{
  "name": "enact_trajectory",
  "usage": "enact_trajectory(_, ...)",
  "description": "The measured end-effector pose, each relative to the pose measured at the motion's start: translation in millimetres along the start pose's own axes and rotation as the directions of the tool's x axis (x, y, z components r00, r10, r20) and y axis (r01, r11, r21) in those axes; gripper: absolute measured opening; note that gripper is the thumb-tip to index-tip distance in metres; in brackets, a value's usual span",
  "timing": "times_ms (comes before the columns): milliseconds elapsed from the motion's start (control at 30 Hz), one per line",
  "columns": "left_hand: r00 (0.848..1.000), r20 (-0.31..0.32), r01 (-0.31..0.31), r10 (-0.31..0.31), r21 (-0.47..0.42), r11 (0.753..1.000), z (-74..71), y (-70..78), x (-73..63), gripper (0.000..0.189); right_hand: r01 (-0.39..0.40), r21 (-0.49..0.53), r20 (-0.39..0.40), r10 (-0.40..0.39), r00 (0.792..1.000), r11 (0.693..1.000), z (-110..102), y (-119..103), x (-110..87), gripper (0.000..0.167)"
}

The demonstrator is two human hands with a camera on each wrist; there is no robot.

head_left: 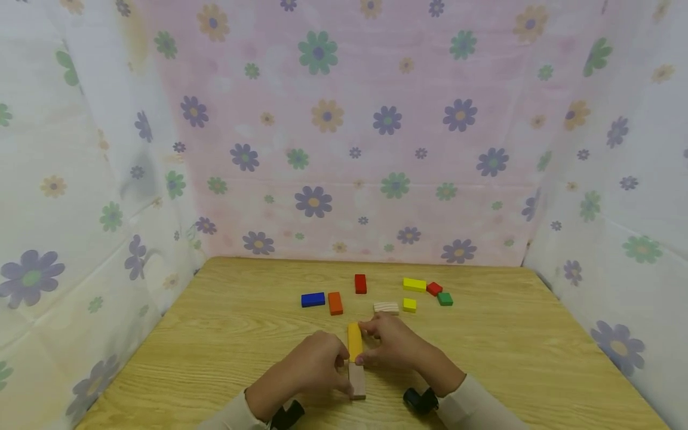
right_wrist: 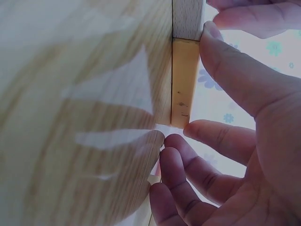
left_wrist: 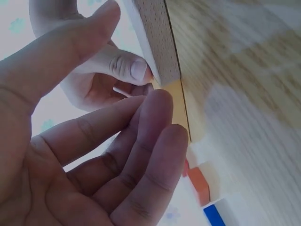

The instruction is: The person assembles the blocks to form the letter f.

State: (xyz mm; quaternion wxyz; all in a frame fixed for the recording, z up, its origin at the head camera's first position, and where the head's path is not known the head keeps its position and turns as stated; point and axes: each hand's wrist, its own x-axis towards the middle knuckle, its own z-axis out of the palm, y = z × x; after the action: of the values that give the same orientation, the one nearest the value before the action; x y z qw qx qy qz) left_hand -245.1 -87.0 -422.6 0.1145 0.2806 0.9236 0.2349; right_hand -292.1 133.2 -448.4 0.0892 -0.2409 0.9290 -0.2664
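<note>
The amber block (head_left: 355,341) lies on the table (head_left: 231,316), with a plain wood block (head_left: 357,382) set end to end against its near end. The right hand (head_left: 395,343) is at the amber block's right side, pinching it lengthwise, thumb at the near end by the seam and index finger at the far end; its other fingers curve loosely. The left hand (head_left: 319,363) is to the amber block's near left, beside the plain wood block, its fingers loosely bent and its thumb apart from them; whether they touch the wood I cannot tell.

Beyond the amber block stands a red block (head_left: 361,283). Beyond it to the left are an orange block (head_left: 335,303) and, farther left, a blue block (head_left: 313,300). Beyond it to the right are a striped wood block (head_left: 386,308), a small yellow block (head_left: 409,305), a long yellow block (head_left: 414,285), a small red block (head_left: 434,289) and a green block (head_left: 445,299). A flowered curtain (head_left: 355,131) hangs behind them all.
</note>
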Motion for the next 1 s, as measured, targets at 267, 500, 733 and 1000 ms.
enact_trajectory(267,0.997,-0.067,-0.023,0.023,0.005,1.000,-12.9,-6.8,6.4,0.043,-0.001,0.004,0.010,0.001,1.000,1.000,0.5,-1.4,1.9,0.081)
enact_trajectory(500,0.989,-0.134,-0.054,0.056,0.017,0.998,-24.4,-8.2,15.3,0.041,0.001,0.010,0.008,-0.001,1.000,1.000,-1.7,-1.3,0.1,0.084)
enact_trajectory(733,0.979,-0.198,-0.053,0.050,-0.009,0.999,-30.4,-16.4,25.7,0.044,0.017,0.012,0.005,-0.017,1.000,1.000,-0.6,0.7,-0.4,0.083)
enact_trajectory(1000,0.964,-0.260,-0.072,0.054,-0.060,0.996,-33.7,-34.7,38.0,0.051,0.028,0.004,0.006,-0.028,1.000,1.000,-1.4,0.6,0.6,0.084)
